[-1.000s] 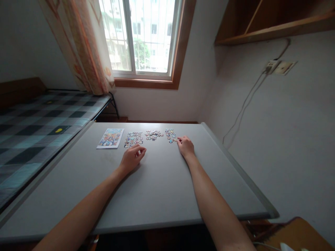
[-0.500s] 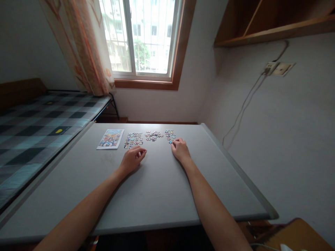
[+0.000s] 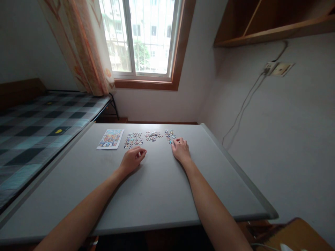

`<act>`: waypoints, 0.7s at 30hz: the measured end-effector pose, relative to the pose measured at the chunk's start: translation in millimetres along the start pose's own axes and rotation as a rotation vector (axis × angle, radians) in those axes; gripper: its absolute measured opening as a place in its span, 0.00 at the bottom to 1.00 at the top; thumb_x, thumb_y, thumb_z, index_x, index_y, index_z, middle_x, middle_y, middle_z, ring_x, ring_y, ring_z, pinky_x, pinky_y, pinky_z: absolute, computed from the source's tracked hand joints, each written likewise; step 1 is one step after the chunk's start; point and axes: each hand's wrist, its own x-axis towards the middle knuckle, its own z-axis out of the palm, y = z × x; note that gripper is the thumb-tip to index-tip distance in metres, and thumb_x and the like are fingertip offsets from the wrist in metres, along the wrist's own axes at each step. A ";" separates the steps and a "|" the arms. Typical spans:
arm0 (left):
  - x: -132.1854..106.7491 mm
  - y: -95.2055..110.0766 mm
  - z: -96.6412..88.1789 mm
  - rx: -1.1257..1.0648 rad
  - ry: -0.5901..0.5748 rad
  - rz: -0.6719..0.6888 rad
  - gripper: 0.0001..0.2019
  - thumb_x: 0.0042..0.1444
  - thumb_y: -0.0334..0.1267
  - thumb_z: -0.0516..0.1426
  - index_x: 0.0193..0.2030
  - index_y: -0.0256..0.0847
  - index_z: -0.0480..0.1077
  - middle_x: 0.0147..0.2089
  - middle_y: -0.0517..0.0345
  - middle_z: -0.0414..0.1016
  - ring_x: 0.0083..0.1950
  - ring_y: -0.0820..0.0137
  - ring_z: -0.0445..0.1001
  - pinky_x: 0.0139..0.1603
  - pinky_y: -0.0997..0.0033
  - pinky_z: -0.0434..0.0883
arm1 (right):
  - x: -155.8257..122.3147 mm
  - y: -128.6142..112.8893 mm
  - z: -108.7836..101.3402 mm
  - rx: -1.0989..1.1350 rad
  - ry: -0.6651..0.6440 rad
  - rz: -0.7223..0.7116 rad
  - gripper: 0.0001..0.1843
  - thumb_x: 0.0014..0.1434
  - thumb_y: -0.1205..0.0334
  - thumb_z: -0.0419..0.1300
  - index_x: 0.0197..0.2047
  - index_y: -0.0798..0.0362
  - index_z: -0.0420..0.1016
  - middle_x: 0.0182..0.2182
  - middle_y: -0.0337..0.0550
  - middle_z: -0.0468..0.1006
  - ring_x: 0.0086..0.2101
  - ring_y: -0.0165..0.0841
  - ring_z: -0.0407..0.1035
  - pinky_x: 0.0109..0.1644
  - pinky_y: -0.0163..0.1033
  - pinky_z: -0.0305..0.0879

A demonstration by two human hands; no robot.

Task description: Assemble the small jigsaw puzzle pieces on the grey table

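Note:
Three loose clusters of small colourful puzzle pieces lie in a row at the far side of the grey table (image 3: 157, 188): a left cluster (image 3: 133, 139), a middle cluster (image 3: 154, 135) and a right cluster (image 3: 169, 134). A printed picture card (image 3: 110, 138) lies to their left. My left hand (image 3: 131, 159) rests on the table just below the left cluster, its thumb and fingers pinched together on something too small to make out. My right hand (image 3: 180, 150) lies palm down at the near edge of the right cluster, fingers spread flat, fingertips touching the table beside a stray piece.
A bed with a checked blanket (image 3: 39, 122) runs along the table's left side. Ahead are a window (image 3: 141, 38) and a curtain (image 3: 83, 45). The wall on the right carries a wooden shelf (image 3: 272, 24) and a socket with a hanging cable (image 3: 277, 68).
My right hand has slid a little left and nearer along the right cluster's edge, and its fingers have flattened. My left hand has stayed put.

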 end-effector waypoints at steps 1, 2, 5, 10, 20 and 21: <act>0.0 0.2 -0.1 0.002 -0.002 0.000 0.09 0.60 0.39 0.53 0.34 0.40 0.73 0.27 0.61 0.69 0.25 0.77 0.64 0.30 0.77 0.64 | -0.1 -0.2 -0.2 -0.004 -0.007 -0.002 0.17 0.63 0.57 0.50 0.51 0.51 0.72 0.50 0.49 0.68 0.47 0.41 0.59 0.50 0.42 0.58; 0.0 0.4 -0.3 0.005 -0.004 0.001 0.09 0.60 0.39 0.53 0.34 0.40 0.73 0.27 0.61 0.69 0.25 0.77 0.64 0.30 0.77 0.64 | -0.1 -0.3 -0.4 -0.007 -0.014 -0.005 0.17 0.63 0.57 0.49 0.52 0.50 0.72 0.51 0.49 0.67 0.47 0.41 0.59 0.50 0.42 0.58; 0.1 1.1 -0.7 0.010 -0.010 0.000 0.09 0.60 0.39 0.53 0.34 0.40 0.73 0.27 0.61 0.69 0.25 0.77 0.64 0.30 0.77 0.64 | 0.1 -0.4 -0.5 -0.006 -0.029 -0.009 0.18 0.64 0.55 0.48 0.53 0.49 0.71 0.53 0.48 0.67 0.48 0.41 0.58 0.50 0.43 0.58; 0.0 1.3 -0.3 0.009 -0.015 -0.007 0.10 0.60 0.39 0.53 0.34 0.40 0.73 0.27 0.61 0.70 0.25 0.77 0.65 0.30 0.77 0.64 | -0.3 0.2 0.7 0.018 -0.021 -0.017 0.19 0.64 0.54 0.47 0.53 0.48 0.71 0.53 0.46 0.68 0.48 0.43 0.59 0.49 0.44 0.58; 0.7 2.4 -1.4 0.018 -0.013 -0.002 0.10 0.60 0.39 0.53 0.34 0.40 0.73 0.28 0.61 0.71 0.25 0.76 0.65 0.30 0.77 0.64 | 4.7 -6.0 3.7 0.355 0.169 -0.120 0.20 0.62 0.61 0.50 0.54 0.55 0.71 0.49 0.50 0.68 0.48 0.38 0.62 0.56 0.43 0.56; 0.7 2.5 -1.4 0.018 -0.014 -0.002 0.10 0.60 0.39 0.53 0.34 0.40 0.74 0.28 0.61 0.71 0.25 0.77 0.65 0.30 0.77 0.64 | 3.6 -10.4 4.9 0.381 0.168 -0.169 0.19 0.62 0.61 0.50 0.54 0.55 0.71 0.49 0.50 0.69 0.48 0.38 0.62 0.57 0.43 0.57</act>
